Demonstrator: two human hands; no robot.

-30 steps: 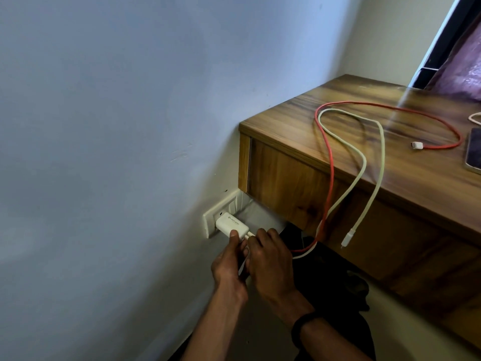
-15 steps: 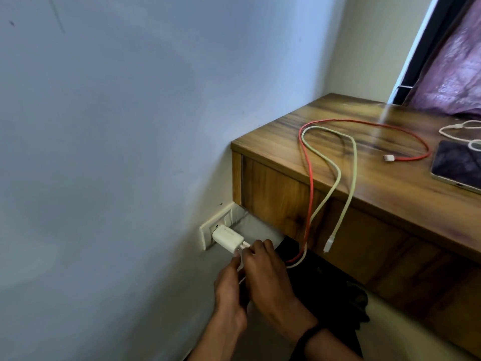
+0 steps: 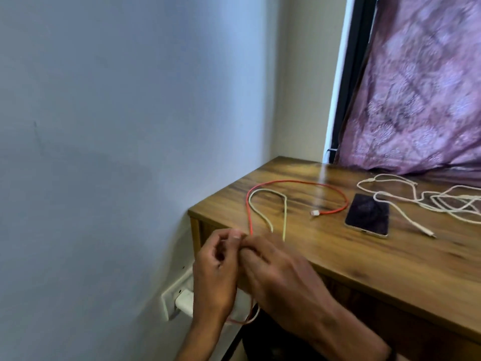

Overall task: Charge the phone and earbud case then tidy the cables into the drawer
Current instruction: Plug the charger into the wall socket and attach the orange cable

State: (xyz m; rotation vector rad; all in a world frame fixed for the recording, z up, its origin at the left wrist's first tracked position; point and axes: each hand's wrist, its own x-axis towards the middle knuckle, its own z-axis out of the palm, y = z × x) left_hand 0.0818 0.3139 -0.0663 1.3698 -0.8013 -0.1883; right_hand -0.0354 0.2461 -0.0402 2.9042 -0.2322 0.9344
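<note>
Phone [image 3: 367,214]: 1 unit, dark screen up, flat on the wooden bench [image 3: 390,259], right of centre; now fully in view, where 0.5 s ago only its left part showed at the picture's edge.

Red cable [image 3: 296,182]: 1, looped on the bench top, white connector end [image 3: 315,212] lying just beside the phone's left side; the other run drops over the front edge behind the hands. Lie unchanged.

Pale green cable [image 3: 270,194]: 1, narrow loop inside the red loop, both runs passing over the front edge. Lie unchanged.

White cable [image 3: 406,212]: 1 tangle, behind and to the right of the phone, 1 strand crossing the phone's far corner, plug end on the bench right of the phone.

White charger [image 3: 184,302]: 1, seated in the wall socket [image 3: 169,295] below the bench; partly hidden by the left wrist.

Left hand [image 3: 216,272]: risen from the charger to the height of the bench's front edge. Fingers curled, thumb and forefinger tips together; whether the grip holds a cable, cannot tell, motion blur.

Right hand [image 3: 281,274]: likewise risen, back toward the camera, fingertips touching the left hand's. Fingers bent; grip contents hidden.

Earbud case: not located.

Purple patterned curtain [image 3: 421,82]: 1, hanging behind the bench.
</note>
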